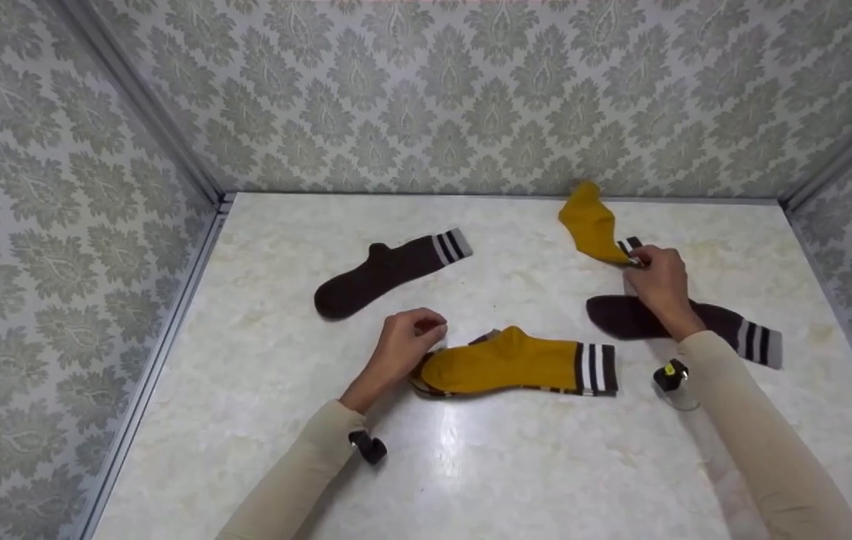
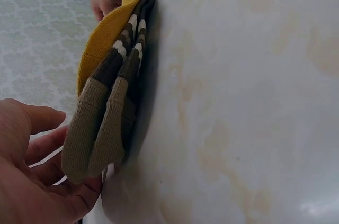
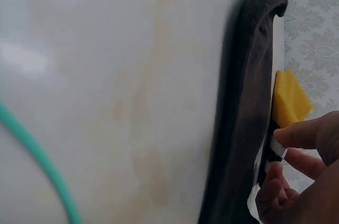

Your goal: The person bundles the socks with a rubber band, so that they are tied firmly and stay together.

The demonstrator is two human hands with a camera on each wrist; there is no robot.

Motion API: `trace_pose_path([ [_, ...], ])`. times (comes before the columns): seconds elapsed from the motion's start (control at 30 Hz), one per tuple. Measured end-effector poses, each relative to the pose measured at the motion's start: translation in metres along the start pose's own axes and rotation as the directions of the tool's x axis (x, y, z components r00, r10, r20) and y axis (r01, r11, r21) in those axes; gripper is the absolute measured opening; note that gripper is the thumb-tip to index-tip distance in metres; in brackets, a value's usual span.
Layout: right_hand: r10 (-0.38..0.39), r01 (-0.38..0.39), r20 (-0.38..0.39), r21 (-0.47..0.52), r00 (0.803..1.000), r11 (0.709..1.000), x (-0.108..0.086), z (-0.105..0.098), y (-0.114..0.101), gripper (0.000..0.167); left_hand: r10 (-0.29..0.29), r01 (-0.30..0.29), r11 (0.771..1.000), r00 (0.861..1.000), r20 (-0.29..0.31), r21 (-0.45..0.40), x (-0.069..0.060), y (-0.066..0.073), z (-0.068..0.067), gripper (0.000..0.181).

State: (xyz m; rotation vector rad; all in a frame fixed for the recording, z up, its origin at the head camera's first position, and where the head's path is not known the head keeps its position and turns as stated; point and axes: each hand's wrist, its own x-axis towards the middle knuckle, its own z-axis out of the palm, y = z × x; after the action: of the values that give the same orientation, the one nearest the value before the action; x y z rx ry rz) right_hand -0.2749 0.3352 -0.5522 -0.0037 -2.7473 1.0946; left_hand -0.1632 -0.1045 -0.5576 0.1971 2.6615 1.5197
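At the back right, my right hand [image 1: 660,279] pinches the striped cuff of a mustard-yellow sock [image 1: 589,223], whose foot points toward the back wall. Under that wrist lies a dark brown sock [image 1: 718,321] with a grey-striped cuff. My left hand [image 1: 405,341], fingers loosely bent, is beside the toe end of a sock stack. A second mustard sock [image 1: 508,366] with a white-striped cuff lies on top there. In the left wrist view, striped socks with tan toes [image 2: 87,128] show beneath it, close to the fingers; whether they touch, I cannot tell.
Another dark brown sock [image 1: 388,274] lies at the back left of the pale marbled table [image 1: 261,352]. Patterned walls [image 1: 411,97] rise behind the table and at both sides. A blurred green band [image 3: 39,158] crosses the right wrist view's lower left.
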Motion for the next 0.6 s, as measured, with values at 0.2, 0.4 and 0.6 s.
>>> trace_pose_path([
  [0.2,0.0,0.0,-0.002,-0.013,1.0,1.0,-0.002,0.004,-0.007,0.027,0.031,-0.031,0.999,0.999,0.021,-0.014,0.0,0.0,0.0,0.015],
  [0.4,-0.027,0.027,0.006,0.05,1.0,0.998,-0.009,0.007,-0.024,0.022,0.094,-0.093,0.995,0.995,0.026,-0.026,0.001,-0.002,-0.001,0.015],
  [0.6,-0.027,0.017,0.081,0.119,0.996,0.993,-0.02,0.014,-0.043,0.022,0.084,-0.083,0.996,0.996,0.039,-0.031,0.002,0.001,0.0,0.016],
])
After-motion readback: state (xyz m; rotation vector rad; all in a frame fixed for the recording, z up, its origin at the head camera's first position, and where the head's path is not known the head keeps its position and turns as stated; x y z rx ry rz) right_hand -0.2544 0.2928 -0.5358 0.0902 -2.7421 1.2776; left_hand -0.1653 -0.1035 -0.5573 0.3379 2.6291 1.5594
